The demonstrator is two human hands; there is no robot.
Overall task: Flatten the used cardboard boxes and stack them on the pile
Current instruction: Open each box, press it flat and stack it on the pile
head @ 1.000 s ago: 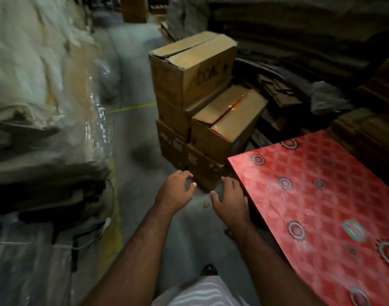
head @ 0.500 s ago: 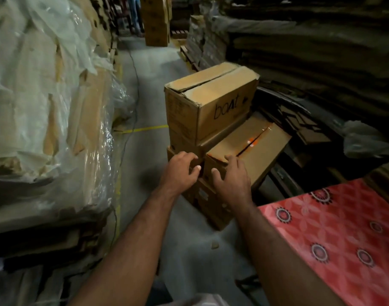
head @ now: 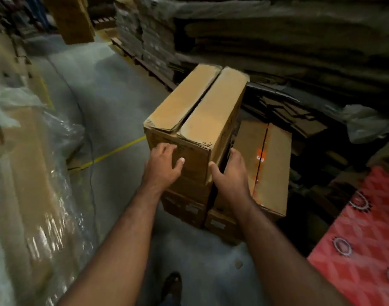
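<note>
A tall brown cardboard box, its top flaps closed, stands on top of a stack of boxes in the middle. My left hand presses flat against its near face. My right hand wraps around its right near corner, with the fingers reaching into the gap beside it. To the right, a lower box with orange tape on its seam leans against the stack. Lower boxes with white labels sit on the floor beneath. Flattened cardboard piles fill the back right.
Plastic-wrapped cardboard bales line the left side. A red patterned sheet lies at the lower right. A yellow floor line crosses the grey concrete aisle. Loose cardboard scraps lie behind the stack. My shoe shows at the bottom.
I have stepped closer to the stack. Both hands rose from the lower boxes to the top box, and now grip its near end.
</note>
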